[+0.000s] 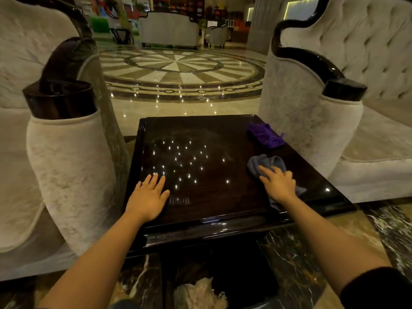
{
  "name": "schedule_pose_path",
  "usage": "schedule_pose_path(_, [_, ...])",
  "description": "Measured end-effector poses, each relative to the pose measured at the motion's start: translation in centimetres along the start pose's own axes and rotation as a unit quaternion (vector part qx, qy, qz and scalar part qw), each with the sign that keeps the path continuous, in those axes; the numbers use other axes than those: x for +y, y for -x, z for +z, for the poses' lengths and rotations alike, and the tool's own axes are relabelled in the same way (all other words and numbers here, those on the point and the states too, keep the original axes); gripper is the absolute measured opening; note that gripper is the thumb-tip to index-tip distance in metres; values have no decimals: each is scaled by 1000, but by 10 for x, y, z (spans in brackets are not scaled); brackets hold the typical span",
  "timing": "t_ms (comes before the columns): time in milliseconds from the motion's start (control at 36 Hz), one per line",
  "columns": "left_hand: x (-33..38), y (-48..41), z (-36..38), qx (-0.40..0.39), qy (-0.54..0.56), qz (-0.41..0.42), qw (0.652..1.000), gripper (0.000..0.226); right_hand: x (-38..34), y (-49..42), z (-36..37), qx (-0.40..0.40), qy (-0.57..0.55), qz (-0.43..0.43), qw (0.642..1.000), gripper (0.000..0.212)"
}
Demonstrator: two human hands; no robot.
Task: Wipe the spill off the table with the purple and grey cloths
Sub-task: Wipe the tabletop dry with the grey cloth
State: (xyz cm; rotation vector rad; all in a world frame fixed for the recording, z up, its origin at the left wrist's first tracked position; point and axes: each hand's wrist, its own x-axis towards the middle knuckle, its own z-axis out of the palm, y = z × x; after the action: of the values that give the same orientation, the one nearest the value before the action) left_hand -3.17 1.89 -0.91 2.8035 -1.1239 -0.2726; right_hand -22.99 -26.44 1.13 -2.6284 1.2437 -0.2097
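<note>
Polished dark wood forms the top of the square side table, which stands on a marble floor between two pale upholstered armchairs, one outboard of the left hand and one outboard of the right hand. Left hand: flat on the tabletop, palm down, fingers extended and slightly spread, grasping nothing. Right hand: palm down on the grey cloth, fingers spread and pressing it against the wood; no closed grip is visible. Grey cloth position: bunched under and ahead of the right fingertips, with a trailing portion emerging beneath the wrist on the outer side. Purple cloth: crumpled on the tabletop farther ahead of the right hand, beyond the grey cloth, apart from it and near the table's far right corner, untouched by either hand. Tabletop area between and ahead of the two hands: numerous small points of reflected light and a faint hazy streaking on the gloss; whether liquid remains there cannot be determined.
</note>
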Motion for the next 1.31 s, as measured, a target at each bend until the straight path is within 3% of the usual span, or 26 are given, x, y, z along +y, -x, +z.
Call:
schedule_pose_path(306, [3, 5, -4, -1, -3, -7, 1000, 57, -104, 91, 34, -20, -27, -232, 972, 42])
schedule_pose_path(584, [8, 6, -12, -32, -37, -8, 999, 57, -121, 129, 18, -95, -121, -346, 926, 39])
schedule_pose_path(751, [14, 5, -22, -44, -90, -16, 995, 57, -96, 90, -16, 23, -209, -273, 939, 40])
schedule_pose_path(918, [28, -5, -46, -6, -56, -33, 998, 47, -45, 21, -55, 118, -148, -169, 967, 40])
schedule_pose_path(1085, [41, -20, -42, 38, -58, -29, 997, 56, 7, -36, -73, 152, -23, -73, 985, 44])
schedule_pose_path(1196, [39, -24, -30, 32, -70, -26, 997, 58, 39, -60, -57, 104, 41, -39, 993, 50])
schedule_pose_path(1307, [32, -25, -21, 32, -79, -29, 996, 59, 63, -69, -28, -95, 73, -11, 993, 58])
